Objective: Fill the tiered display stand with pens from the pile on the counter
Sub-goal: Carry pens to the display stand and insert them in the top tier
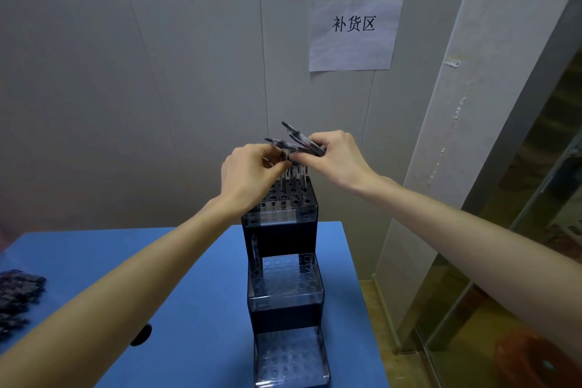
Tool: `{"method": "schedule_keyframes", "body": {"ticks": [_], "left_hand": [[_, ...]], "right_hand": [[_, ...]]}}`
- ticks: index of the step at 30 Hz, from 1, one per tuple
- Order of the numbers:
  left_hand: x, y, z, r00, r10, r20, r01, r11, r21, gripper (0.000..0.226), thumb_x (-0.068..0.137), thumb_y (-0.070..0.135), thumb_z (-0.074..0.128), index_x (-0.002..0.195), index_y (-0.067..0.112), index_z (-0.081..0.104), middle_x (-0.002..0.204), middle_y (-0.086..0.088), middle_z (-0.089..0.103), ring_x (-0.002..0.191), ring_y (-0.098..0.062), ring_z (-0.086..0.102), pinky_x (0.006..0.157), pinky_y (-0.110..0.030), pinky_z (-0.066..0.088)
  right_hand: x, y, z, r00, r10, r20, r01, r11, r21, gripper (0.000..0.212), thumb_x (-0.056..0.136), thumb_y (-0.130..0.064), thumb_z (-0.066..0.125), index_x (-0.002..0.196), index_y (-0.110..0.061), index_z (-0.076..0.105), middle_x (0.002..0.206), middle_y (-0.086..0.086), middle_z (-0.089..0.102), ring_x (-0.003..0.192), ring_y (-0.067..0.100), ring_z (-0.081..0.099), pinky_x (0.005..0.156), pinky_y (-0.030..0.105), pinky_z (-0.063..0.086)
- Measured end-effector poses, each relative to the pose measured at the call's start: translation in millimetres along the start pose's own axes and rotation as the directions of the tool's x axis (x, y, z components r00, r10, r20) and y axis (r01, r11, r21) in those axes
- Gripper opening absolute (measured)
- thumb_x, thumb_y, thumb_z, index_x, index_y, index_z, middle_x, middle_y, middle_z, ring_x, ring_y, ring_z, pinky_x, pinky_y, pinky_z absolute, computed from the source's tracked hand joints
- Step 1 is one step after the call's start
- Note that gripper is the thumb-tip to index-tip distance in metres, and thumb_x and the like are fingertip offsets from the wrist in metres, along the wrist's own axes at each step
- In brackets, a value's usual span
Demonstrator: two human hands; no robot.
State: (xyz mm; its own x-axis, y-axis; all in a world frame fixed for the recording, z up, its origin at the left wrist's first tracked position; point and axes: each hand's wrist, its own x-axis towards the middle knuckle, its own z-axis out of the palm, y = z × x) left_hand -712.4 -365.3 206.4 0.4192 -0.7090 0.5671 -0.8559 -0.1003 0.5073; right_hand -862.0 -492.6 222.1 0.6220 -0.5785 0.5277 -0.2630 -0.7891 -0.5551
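Near the middle of the frame we have both hands raised over the top tier of the tiered display stand (285, 261), a dark, three-step block with clear perforated tops that stands on the blue tabletop (195, 309) in the lower centre. Our left hand (248, 172) has its fingers curled in, pinching at the tops of a few pens (294, 178) that stand upright in the back holes of the top tier. Our right hand (335, 156) is clamped on a small bundle of pens (294, 138), whose dark ends fan out toward the upper left above our knuckles. The two hands are close together, fingertips nearly meeting over the stand; we cannot tell whether they touch.

The middle and lowest tiers show rows of round holes with nothing standing in them. The pile of pens (19, 299) lies at the left edge of the frame on the tabletop, well apart from the stand. A small dark round object (141, 334) sits on the tabletop just beside our left forearm. On the wall in the upper right hangs a paper sign (354, 35) printed with three characters.
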Motion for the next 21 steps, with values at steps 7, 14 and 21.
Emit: {"method": "schedule_keyframes", "body": {"ticks": [7, 14, 21], "left_hand": [[1.7, -1.2, -2.4, 0.999, 0.036, 0.029, -0.039, 0.992, 0.118, 0.023, 0.09, 0.052, 0.07, 0.096, 0.031, 0.077, 0.082, 0.017, 0.075, 0.074, -0.005, 0.068, 0.071, -0.033, 0.059], [7.0, 0.4, -9.2, 0.999, 0.015, 0.029, -0.02, 0.98, 0.198, 0.039, 0.087, 0.068, 0.064, 0.093, 0.031, 0.074, 0.082, 0.015, 0.073, 0.076, -0.008, 0.067, 0.069, -0.028, 0.053], [22.3, 9.5, -13.7, 0.98, 0.179, -0.086, -0.153, 0.958, 0.242, 0.026, 0.097, 0.046, 0.057, 0.105, 0.029, 0.075, 0.104, 0.01, 0.064, 0.101, -0.012, 0.056, 0.074, -0.03, 0.041]], "right_hand": [[-7.8, -0.4, -2.2, 0.999, 0.028, 0.022, -0.026, 0.995, -0.101, 0.042, 0.081, -0.054, 0.078, 0.07, -0.014, 0.072, 0.046, -0.003, 0.044, 0.048, 0.013, 0.035, 0.05, 0.032, 0.028], [-8.0, 3.2, -9.0, 0.989, 0.113, -0.093, -0.105, 0.991, 0.083, 0.051, 0.09, -0.051, 0.07, 0.064, -0.009, 0.058, 0.052, -0.003, 0.049, 0.051, 0.015, 0.035, 0.052, 0.032, 0.027], [26.4, 6.8, -15.9, 0.952, 0.299, 0.064, -0.304, 0.906, 0.294, 0.026, 0.083, -0.039, 0.082, 0.09, -0.015, 0.076, 0.073, -0.008, 0.067, 0.064, 0.006, 0.055, 0.063, 0.025, 0.041]]}}
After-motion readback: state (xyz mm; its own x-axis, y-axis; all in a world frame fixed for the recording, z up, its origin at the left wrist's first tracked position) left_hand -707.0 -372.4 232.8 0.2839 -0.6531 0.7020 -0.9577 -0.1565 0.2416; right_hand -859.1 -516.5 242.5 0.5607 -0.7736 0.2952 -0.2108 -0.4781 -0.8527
